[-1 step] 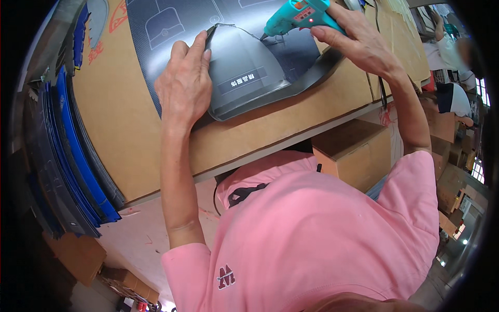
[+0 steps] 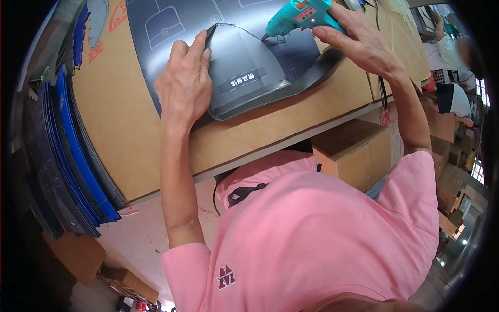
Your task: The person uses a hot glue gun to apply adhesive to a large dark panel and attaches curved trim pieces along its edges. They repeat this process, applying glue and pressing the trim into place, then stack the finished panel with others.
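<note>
- gripping a teal plastic glue gun (image 2: 299,15) in the bare right hand (image 2: 363,41), closed around the handle near the top of the view
- aiming its dark, tapered nozzle (image 2: 264,37) down at the right part of the curved top edge of a smooth, grey, dome-shaped sheet panel (image 2: 247,54)
- steadying that panel's left edge with the bare left hand (image 2: 183,86), partly curled, index finger and thumb close about a dark bit of edge; pinching or merely pressing, cannot tell
- lying over a large, dark sheet printed with pale outlines (image 2: 197,15), near the front of a tan, board-topped table (image 2: 122,135); bordered at lower right by a black, curved, flexible band (image 2: 314,78)
- hardly changed since the earlier picture: just a slight rightward shift of the glue gun, without any clear shift of the left hand; suggesting slow gluing along that edge
- hidden or cut off: most right-hand fingers, behind the handle; top of the gun and far end of the dark sheet, beyond the upper rim
- too small to make out: any fresh glue at the tip, perhaps touching the edge, perhaps just above
</note>
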Demonstrator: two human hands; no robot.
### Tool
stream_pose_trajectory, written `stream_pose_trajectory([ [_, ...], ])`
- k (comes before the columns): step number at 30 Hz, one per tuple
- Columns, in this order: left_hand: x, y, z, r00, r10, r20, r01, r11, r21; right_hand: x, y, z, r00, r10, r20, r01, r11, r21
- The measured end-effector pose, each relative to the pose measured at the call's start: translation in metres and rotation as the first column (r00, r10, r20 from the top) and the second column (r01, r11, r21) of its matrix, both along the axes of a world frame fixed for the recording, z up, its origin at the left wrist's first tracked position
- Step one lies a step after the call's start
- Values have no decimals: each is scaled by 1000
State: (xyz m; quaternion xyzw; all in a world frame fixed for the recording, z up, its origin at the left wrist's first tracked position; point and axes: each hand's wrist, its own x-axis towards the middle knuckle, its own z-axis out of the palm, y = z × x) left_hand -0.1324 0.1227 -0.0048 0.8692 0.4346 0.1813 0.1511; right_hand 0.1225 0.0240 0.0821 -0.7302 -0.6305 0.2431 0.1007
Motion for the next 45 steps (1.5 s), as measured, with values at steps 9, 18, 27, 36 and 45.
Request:
stream_pose_trajectory([
  [9, 1, -1, 1, 1000, 16, -26, -17, 1000, -17, 6, -12, 2, 996, 48, 70, -49, 999, 5],
  [18, 1, 0, 2, 999, 17, -40, -18, 1000, -18, 9, -5, -5, 993, 86, -82, -75, 990, 123],
  [27, 0, 0, 1, 997, 40, -58, -43, 998, -44, 0, 0, -3, 996, 67, -64, -60, 994, 94],
  [36, 1, 0, 0, 998, 23, -50, -24, 1000, -15, 13, -11, -4, 998, 19, 62, -16, 999, -38],
  [45, 0, 0, -1, 999, 26, -39, -26, 1000, 9, 19, -20, 1, 995, 88, 47, -84, 993, -81],
])
